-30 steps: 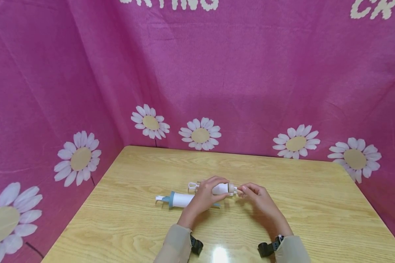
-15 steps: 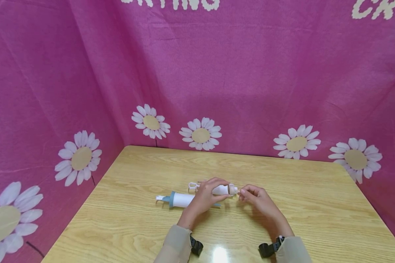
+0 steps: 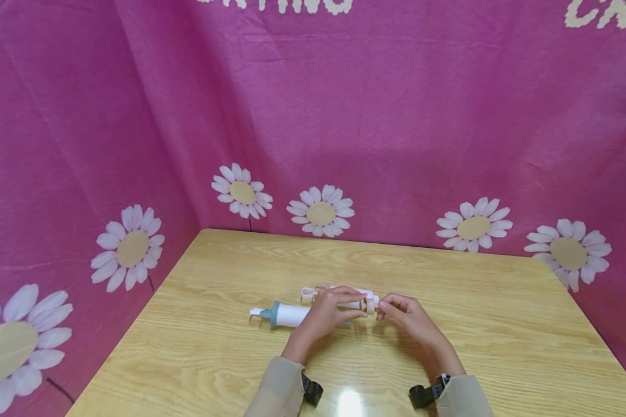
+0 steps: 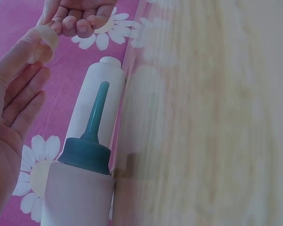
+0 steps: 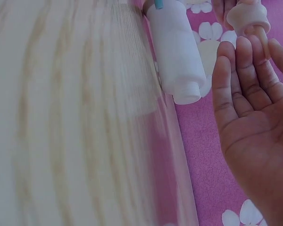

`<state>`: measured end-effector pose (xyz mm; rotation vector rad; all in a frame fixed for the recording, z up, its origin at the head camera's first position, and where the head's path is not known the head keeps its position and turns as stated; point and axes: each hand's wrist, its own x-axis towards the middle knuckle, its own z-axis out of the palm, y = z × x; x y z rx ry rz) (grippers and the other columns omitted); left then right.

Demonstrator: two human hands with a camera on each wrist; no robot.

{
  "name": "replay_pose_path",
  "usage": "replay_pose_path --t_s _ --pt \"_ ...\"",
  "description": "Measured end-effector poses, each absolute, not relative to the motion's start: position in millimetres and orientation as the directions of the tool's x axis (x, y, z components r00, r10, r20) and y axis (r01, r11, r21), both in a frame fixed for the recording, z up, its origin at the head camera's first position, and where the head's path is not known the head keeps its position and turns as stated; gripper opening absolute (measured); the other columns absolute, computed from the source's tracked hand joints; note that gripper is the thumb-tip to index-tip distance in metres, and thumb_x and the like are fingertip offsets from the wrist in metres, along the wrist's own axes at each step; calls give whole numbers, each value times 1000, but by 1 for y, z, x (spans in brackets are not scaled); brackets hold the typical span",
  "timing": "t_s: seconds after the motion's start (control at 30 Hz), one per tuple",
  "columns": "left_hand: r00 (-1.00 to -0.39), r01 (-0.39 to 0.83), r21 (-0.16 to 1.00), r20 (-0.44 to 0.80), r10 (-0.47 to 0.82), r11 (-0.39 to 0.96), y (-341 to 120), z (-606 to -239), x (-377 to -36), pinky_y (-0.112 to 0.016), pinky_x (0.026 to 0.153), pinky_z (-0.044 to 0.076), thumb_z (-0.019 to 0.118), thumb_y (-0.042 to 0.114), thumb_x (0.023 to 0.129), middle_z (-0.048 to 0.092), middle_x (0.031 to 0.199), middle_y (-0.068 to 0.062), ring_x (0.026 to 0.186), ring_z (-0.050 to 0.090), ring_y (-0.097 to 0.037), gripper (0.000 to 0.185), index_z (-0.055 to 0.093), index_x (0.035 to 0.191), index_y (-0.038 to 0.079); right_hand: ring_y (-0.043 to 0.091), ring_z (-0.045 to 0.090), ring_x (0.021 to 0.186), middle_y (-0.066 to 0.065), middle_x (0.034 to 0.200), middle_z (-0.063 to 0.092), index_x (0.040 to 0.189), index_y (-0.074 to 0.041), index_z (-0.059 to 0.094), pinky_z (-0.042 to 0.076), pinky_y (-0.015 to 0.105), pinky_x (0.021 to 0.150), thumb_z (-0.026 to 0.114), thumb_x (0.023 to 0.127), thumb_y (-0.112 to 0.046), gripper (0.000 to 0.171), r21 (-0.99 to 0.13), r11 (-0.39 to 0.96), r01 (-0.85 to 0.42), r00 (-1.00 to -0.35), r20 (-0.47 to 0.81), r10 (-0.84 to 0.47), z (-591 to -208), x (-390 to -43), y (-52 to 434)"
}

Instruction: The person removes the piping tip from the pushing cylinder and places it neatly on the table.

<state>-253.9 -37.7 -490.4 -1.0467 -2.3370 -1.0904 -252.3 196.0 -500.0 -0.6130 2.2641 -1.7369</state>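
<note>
My left hand holds a beige ring-shaped cap between thumb and fingers. From the right, my right hand pinches the thin beige nozzle of that cap with thumb and fingertips. Beneath them a white-barrelled syringe-like dispenser lies on the table, its narrow neck bare and pointing right. Its white ring handle shows to the left of my left hand. A second dispenser lies nearer me, partly behind the left hand, with a teal collar and teal nozzle.
The wooden table reaches back to a pink cloth printed with daisies, which also hangs along the left side. Black wrist cameras are strapped at both cuffs.
The beige cap and both hands have shifted slightly toward me relative to the bare-necked dispenser, so more of its barrel shows beyond the left hand. The second dispenser stays in place.
</note>
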Motion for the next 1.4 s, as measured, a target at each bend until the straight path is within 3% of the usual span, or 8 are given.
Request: replay_pose_path --t_s 0.2,0.33,0.4,0.57,0.67,0.87,1.23,1.4 --pt "-652 757 486 604 458 437 -38 -491 -254 -59 97 45 79 23 79 76 105 -4 98 73 -13 35 75 111 10 11 64 86 -5 87 67 108 10 59 54 31 83 47 104 -22 35 -958 215 -189 -899 81 -430 -501 -252 195" --pt "-647 759 469 625 437 451 -37 -491 -253 -44 92 50 80 24 78 77 105 -4 98 73 -13 36 75 111 10 6 63 91 0 100 67 119 5 59 52 28 85 48 104 -24 35 -954 243 -173 -922 70 -381 -500 -250 191" --pt "-660 748 486 618 427 453 -37 -490 -252 -43 93 51 80 24 78 76 105 -4 99 72 -14 36 75 111 11 4 63 96 1 108 67 124 3 58 52 29 89 51 103 -26 37 -955 248 -164 -922 59 -382 -498 -250 188" --pt "-710 703 553 579 400 447 -34 -490 -250 -65 104 39 79 24 79 76 107 -5 103 71 -16 37 74 113 12 4 65 97 -4 108 67 124 2 59 53 35 92 57 100 -27 38 -962 232 -143 -921 44 -387 -495 -248 182" --pt "-718 695 572 585 376 436 -33 -491 -250 -69 104 36 79 22 79 76 108 -3 103 71 -16 36 74 113 12 4 65 95 -7 104 67 121 2 60 54 34 91 58 99 -26 36 -966 220 -139 -932 52 -358 -493 -246 181" --pt "-707 705 589 625 331 395 -32 -494 -252 -66 101 40 80 19 78 77 103 -2 99 72 -14 34 75 111 13 1 63 94 -6 104 66 119 5 61 53 26 86 60 98 -21 33 -964 207 -165 -946 96 -309 -493 -244 185" --pt "-745 663 603 587 317 442 -35 -495 -253 -37 94 49 78 24 81 77 104 0 98 72 -12 30 76 110 16 1 60 95 -8 103 64 116 3 61 49 18 85 63 96 -17 29 -951 220 -217 -952 157 -262 -496 -245 189" --pt "-768 638 634 564 303 437 -36 -496 -254 -47 100 47 76 23 84 77 104 -1 98 72 -14 27 76 109 15 0 61 95 -8 105 64 118 2 61 50 18 85 63 96 -19 30 -949 237 -207 -957 146 -250 -496 -243 194"
